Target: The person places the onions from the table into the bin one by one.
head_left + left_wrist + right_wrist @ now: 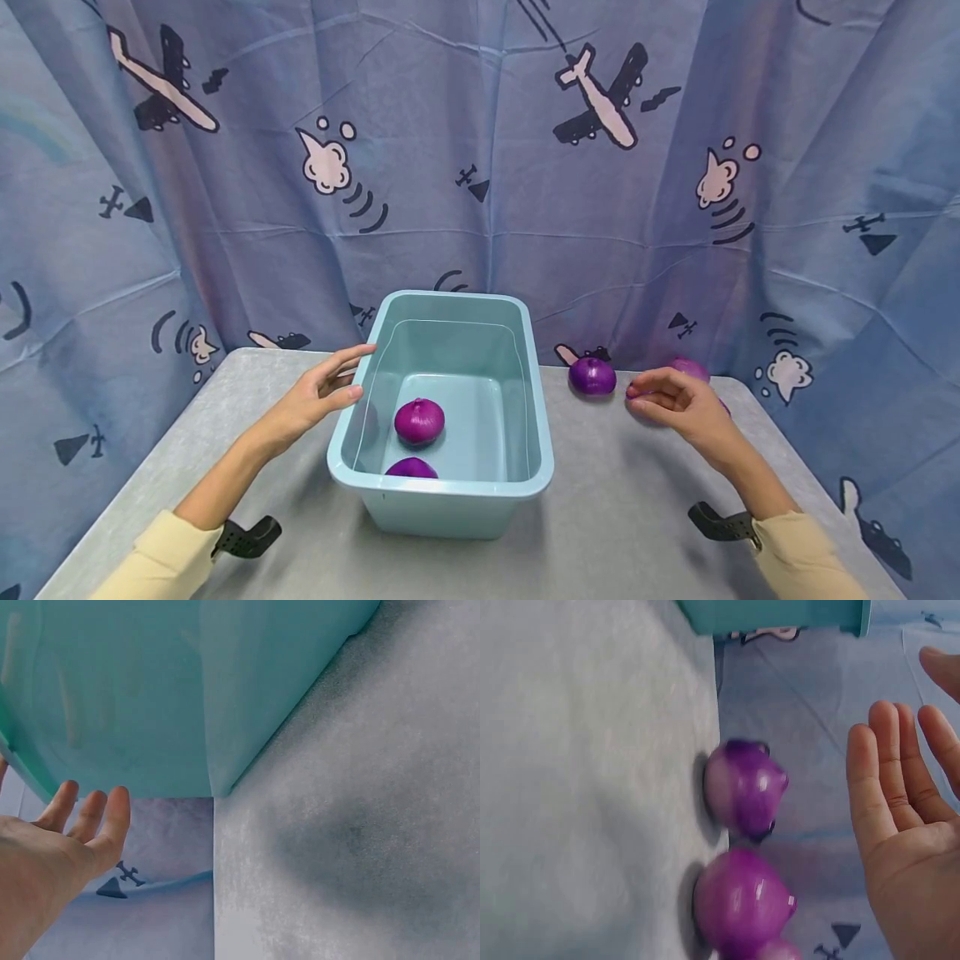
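Observation:
My left hand is at the left rim of a light blue plastic bin, fingers loosely extended. In the left wrist view, the fingertips show right by the bin's wall. Inside the bin sit two purple onions, one whole and one partly hidden by the front rim. My right hand hovers over more purple onions at the back right, partly covering them. The right wrist view shows its palm empty and fingers extended, beside an onion and another onion.
One purple onion stands between the bin and my right hand, near the back edge of the grey table. Another onion shows behind that hand. A blue patterned curtain hangs behind and around the table.

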